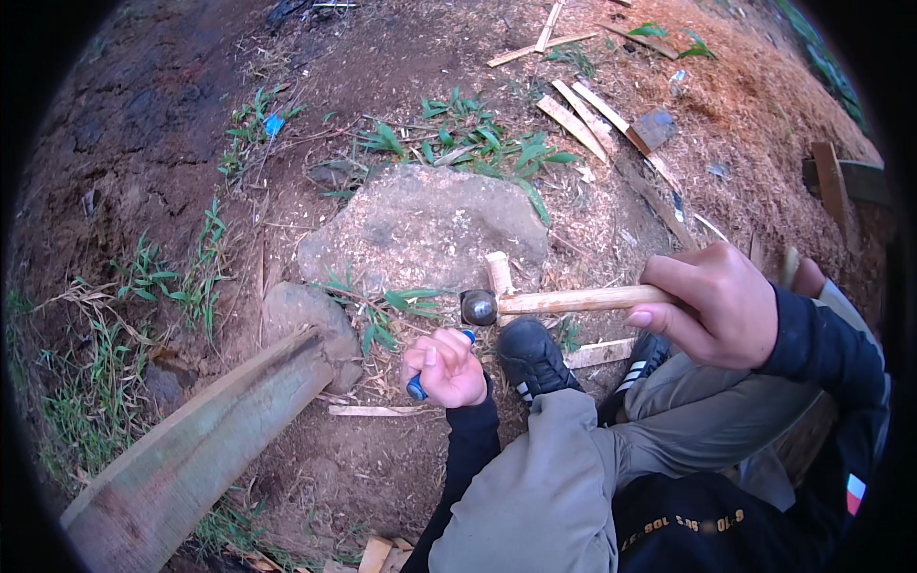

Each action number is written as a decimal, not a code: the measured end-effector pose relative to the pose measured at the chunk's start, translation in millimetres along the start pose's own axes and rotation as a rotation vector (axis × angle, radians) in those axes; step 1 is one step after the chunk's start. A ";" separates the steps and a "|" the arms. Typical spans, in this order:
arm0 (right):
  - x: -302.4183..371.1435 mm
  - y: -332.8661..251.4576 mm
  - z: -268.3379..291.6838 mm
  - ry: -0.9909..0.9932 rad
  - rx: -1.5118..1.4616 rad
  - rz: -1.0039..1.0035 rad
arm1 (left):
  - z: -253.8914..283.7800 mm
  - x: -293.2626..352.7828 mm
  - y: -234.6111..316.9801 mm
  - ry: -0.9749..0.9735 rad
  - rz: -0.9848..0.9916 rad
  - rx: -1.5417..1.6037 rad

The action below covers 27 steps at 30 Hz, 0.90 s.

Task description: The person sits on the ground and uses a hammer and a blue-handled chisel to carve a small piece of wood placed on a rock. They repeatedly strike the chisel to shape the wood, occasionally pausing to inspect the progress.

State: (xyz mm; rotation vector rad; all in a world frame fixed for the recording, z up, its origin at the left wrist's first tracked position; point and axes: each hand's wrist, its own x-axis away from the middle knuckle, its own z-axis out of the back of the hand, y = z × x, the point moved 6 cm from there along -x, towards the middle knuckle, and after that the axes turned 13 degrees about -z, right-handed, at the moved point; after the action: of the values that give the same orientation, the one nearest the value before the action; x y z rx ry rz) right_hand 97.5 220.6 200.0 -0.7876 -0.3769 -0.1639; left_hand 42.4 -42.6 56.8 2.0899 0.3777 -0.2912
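Observation:
My right hand (pixel 712 306) is closed round the wooden handle of a hammer (pixel 573 301). The hammer's dark, round metal head points left and hangs close above my left hand. My left hand (pixel 445 368) is a fist round a blue handle-like object (pixel 415 388). Only its two blue ends show, one below the fist and one above it, so its kind is hidden. Just behind the hammer head, a short pale piece of wood (pixel 499 271) stands at the near edge of a flat grey stone (pixel 430 220).
A thick, weathered plank (pixel 201 449) slants up from the lower left, its far end against a smaller rock (pixel 310 325). Beyond the big stone lie several wood strips (pixel 573 124) and a flat metal blade (pixel 654 131). My shoe (pixel 535 358) is near the hammer head. Sawdust and grass cover the soil.

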 end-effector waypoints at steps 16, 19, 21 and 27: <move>-19.2 -85.8 -12.7 -0.131 0.161 0.364 | 0.1 12.9 -9.1 0.169 -0.005 -0.064; -38.4 -94.0 -16.9 -0.208 0.245 0.386 | 8.0 19.3 -16.0 0.154 0.060 -0.150; -43.5 -102.4 -14.5 -0.167 0.196 0.446 | 9.3 18.3 -16.7 0.144 0.059 -0.162; -54.2 -99.1 -29.3 -0.170 0.268 0.580 | 4.6 13.1 -23.2 0.159 0.051 -0.104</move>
State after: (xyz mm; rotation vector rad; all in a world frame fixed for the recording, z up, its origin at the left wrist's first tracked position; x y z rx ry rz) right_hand 27.5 130.7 225.3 -0.6182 -0.3087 0.4902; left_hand 45.4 -33.0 31.6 2.0221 0.4246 -0.0738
